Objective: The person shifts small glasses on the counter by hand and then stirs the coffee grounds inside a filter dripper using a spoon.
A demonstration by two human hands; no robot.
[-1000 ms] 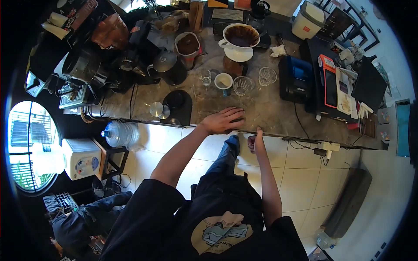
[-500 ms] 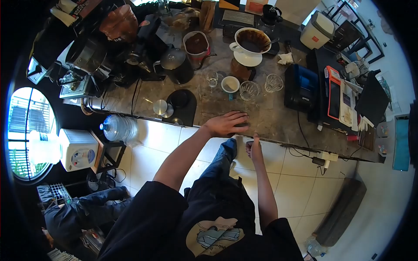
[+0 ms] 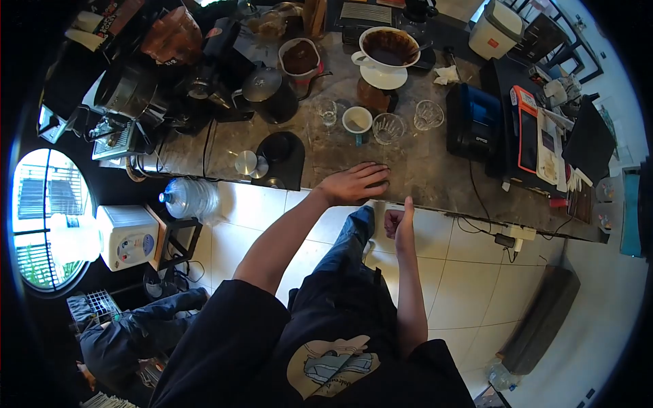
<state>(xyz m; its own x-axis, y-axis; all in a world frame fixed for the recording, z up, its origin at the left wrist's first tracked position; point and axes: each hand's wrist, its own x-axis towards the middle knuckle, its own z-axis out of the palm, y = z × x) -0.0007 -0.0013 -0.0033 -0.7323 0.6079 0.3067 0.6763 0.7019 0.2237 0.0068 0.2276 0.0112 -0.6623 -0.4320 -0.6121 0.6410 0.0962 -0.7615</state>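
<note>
My left hand [image 3: 354, 184] lies palm down on the front edge of the worn counter [image 3: 422, 180], fingers stretched out and apart. Just off that edge, my right hand [image 3: 400, 223] hangs with its fingers curled in and its thumb pointing up; I see nothing in it. Beyond my left hand are a cup [image 3: 357, 121] with a pale inside, a ribbed glass [image 3: 389, 128], another glass [image 3: 428, 115] and a small clear glass [image 3: 328, 112]. Behind them a white coffee dripper [image 3: 385, 76] with dark grounds stands on a brown-tinted server [image 3: 373, 95].
A dark kettle [image 3: 270, 95] and a container of ground coffee [image 3: 299, 58] stand back left. A tamper [image 3: 246, 163] rests near a black mat [image 3: 294, 170]. At right are a receipt printer [image 3: 473, 124] and hanging cables. A seated person's legs [image 3: 163, 314] show lower left.
The view has shifted slightly, so the counter's things sit a little higher and further left. Both hands keep nearly the same pose and place.
</note>
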